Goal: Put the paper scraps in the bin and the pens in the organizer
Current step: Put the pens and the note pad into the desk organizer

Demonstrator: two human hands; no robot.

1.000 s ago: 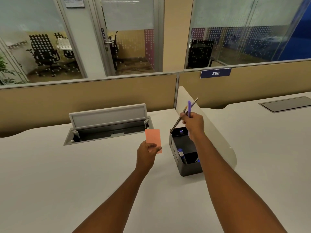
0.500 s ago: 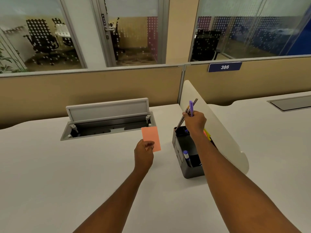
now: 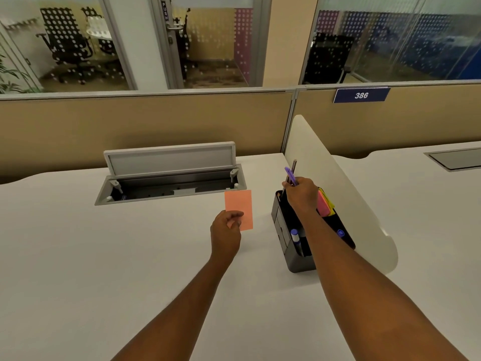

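Observation:
My left hand pinches an orange paper scrap upright above the white desk. My right hand grips a purple pen and a dark pencil-like pen together, their lower ends hidden inside the back compartment of the black organizer. In the organizer stand a blue-capped marker, another blue cap and a pink and yellow pad of sticky notes. No bin is in view.
An open cable tray with a raised grey lid is sunk into the desk behind the paper. A white curved divider stands right of the organizer. Beige partition walls close off the back of the desk.
My right hand has lowered the pens further into the organizer's back compartment. The orange paper stays in my left hand in much the same place. The camera has tilted down slightly.

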